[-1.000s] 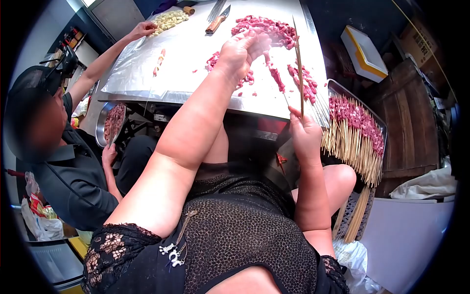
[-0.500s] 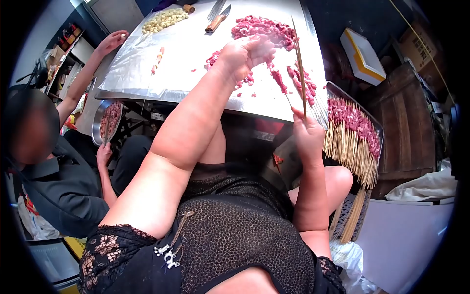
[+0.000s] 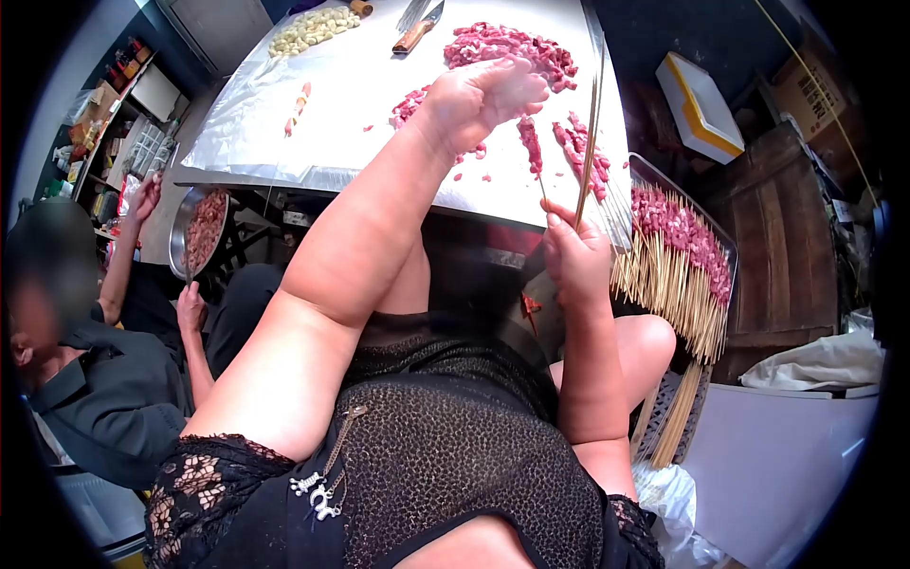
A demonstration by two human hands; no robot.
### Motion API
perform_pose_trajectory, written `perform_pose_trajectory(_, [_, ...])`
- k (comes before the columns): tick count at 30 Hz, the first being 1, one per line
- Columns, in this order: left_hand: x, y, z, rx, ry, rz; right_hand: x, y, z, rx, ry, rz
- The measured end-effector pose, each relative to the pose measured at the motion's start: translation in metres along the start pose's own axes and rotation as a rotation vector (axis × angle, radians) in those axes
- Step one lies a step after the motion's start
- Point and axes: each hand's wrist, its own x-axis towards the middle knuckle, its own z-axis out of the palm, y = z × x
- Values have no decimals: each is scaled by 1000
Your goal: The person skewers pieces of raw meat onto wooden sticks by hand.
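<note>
My right hand (image 3: 578,251) is closed round a meat skewer (image 3: 531,147) and a bundle of long bare skewers (image 3: 594,114). Red meat pieces cover the tip end of the meat skewer, which points away over the table edge. My left hand (image 3: 488,95) is over the white tabletop, just short of the pile of cut meat (image 3: 512,47). Its fingers are bent together and partly blurred; what is between them is hidden. Finished meat skewers (image 3: 583,156) lie on the table to the right of the one in my hand.
A knife (image 3: 417,30), pale cloves (image 3: 313,30) and one loaded skewer (image 3: 299,109) lie on the table (image 3: 246,152). At right stands a tray of many meat skewers (image 3: 682,247). A co-worker (image 3: 114,379) sits at left beside a metal bowl of meat (image 3: 199,232).
My right hand has drawn slightly left and down with the skewers. My left fingers have curled closer together. The co-worker's raised hand has pulled back from the table corner.
</note>
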Motion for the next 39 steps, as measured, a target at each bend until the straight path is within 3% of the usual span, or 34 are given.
perform_pose_trajectory(3, [5, -1, -9, -51, -87, -20, 0, 0, 1, 118, -35, 40])
perform_pose_trajectory(5, [9, -8, -18, -21, -315, -30, 3, 0, 3, 136, -27, -2])
perform_pose_trajectory(6, [6, -15, -11, -33, -247, -97, 5, 0, 4, 155, -23, -48])
perform_pose_trajectory(10, [2, -16, 9, -11, -132, -53, 9, -8, 7, 100, 5, -125])
perform_pose_trajectory(14, [-1, -23, 23, 75, -126, -59, 5, -11, 5, 92, 0, -161])
perform_pose_trajectory(17, [-6, -17, 39, 183, 14, 72, -5, -10, 7, -78, 36, -161])
perform_pose_trajectory(19, [-10, -3, 43, 92, 40, 42, -11, -6, 7, -313, 62, -349])
perform_pose_trajectory(20, [-15, -8, 50, 96, 72, 46, -16, -5, 8, -328, 66, -343])
perform_pose_trajectory(23, [-29, -10, 53, -40, 28, 8, -41, -14, 20, -275, 40, -324])
perform_pose_trajectory(27, [-43, -9, 75, 26, 76, -12, -55, -13, 22, -244, 47, -343])
perform_pose_trajectory(28, [-39, -12, 65, 78, -63, -11, -55, -13, 19, -230, 42, -353])
perform_pose_trajectory(31, [-35, -6, 60, 212, -223, -73, -48, -15, 0, -153, 99, -377])
perform_pose_trajectory(33, [-30, 5, 47, 325, -111, -4, -47, -23, -9, -178, 122, -383])
perform_pose_trajectory(37, [-9, 37, 21, 261, 138, 46, -37, -40, -30, -714, 314, -502])
perform_pose_trajectory(39, [7, 44, 3, 277, 246, 150, -23, -46, -40, -1193, 417, -849])
